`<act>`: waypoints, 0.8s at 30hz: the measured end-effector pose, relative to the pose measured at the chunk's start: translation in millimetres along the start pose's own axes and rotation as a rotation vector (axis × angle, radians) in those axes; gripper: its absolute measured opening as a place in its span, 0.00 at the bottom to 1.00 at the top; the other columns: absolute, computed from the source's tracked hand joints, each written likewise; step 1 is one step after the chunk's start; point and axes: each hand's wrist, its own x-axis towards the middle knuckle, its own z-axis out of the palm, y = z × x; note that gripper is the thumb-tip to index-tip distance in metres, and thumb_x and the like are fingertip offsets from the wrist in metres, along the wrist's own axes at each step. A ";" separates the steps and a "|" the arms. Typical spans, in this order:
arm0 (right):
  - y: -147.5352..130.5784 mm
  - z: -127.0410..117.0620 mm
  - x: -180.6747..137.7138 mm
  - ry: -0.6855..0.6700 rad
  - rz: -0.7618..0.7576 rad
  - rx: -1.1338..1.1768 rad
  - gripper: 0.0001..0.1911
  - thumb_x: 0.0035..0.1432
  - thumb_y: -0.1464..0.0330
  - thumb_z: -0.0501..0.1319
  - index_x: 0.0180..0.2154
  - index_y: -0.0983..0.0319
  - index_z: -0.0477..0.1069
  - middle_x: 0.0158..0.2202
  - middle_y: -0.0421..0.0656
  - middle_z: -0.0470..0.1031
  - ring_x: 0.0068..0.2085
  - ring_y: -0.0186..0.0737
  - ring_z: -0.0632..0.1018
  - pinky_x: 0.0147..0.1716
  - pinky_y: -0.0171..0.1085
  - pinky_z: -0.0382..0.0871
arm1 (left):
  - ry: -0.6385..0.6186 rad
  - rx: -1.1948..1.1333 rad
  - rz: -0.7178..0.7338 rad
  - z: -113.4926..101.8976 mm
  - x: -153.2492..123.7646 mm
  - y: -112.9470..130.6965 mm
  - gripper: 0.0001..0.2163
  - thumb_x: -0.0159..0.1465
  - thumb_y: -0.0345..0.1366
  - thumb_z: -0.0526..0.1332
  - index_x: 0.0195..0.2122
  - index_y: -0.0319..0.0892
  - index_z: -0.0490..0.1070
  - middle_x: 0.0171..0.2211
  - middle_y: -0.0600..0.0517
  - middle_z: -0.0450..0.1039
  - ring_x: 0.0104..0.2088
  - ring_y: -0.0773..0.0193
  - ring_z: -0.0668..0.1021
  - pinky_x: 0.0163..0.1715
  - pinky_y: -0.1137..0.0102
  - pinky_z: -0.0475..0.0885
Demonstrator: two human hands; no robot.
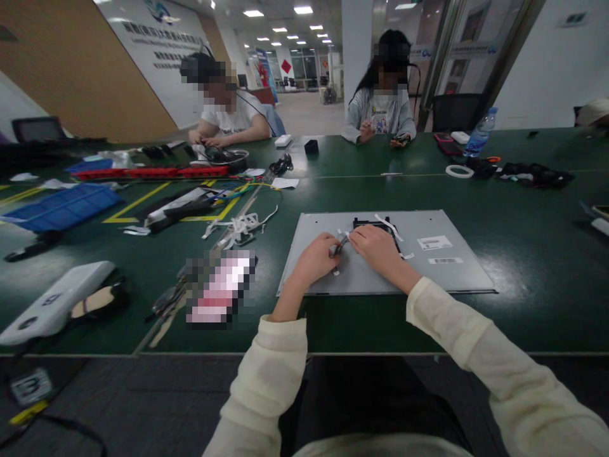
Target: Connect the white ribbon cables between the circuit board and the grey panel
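A flat grey panel (457,266) with two white labels lies on the green table in front of me. At its middle is a black frame-like part (364,223), partly covered by my right hand, with a white strip (387,225) beside it. My left hand (318,255) is closed around a small dark grey object (339,246) whose kind I cannot make out. My right hand (373,246) rests over the black part, its fingers pinched together close to the left fingertips. Whatever it pinches is too small to name.
Left of the panel lie a phone (221,289), a tangle of white strips (240,230), a white device (57,304) and a blue basket (64,206). Across the table (228,330) two people sit working. A water bottle (480,134) and a white tape roll (459,171) are at far right.
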 end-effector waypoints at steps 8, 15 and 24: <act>-5.4 2.2 0.1 -0.047 -0.025 0.025 0.10 0.66 0.71 0.52 0.39 0.66 0.72 0.39 0.48 0.74 0.42 0.41 0.71 0.41 0.37 0.61 | 0.085 0.090 0.005 1.4 2.9 -2.1 0.12 0.55 0.22 0.54 0.36 0.39 0.72 0.39 0.48 0.71 0.39 0.61 0.75 0.42 0.68 0.70; -7.3 7.0 -0.2 -0.044 -0.065 0.049 0.11 0.66 0.72 0.52 0.41 0.66 0.72 0.41 0.49 0.74 0.44 0.42 0.71 0.44 0.38 0.63 | 0.106 0.140 -0.010 3.4 2.9 -3.8 0.12 0.56 0.22 0.53 0.35 0.39 0.73 0.39 0.47 0.72 0.40 0.59 0.75 0.44 0.66 0.70; -5.8 11.5 0.8 -0.031 -0.112 0.088 0.11 0.63 0.75 0.54 0.45 0.67 0.72 0.46 0.51 0.74 0.46 0.43 0.73 0.47 0.40 0.65 | 0.094 0.110 -0.006 -5.7 2.2 -5.9 0.06 0.57 0.28 0.58 0.33 0.41 0.74 0.36 0.49 0.72 0.38 0.61 0.75 0.41 0.68 0.70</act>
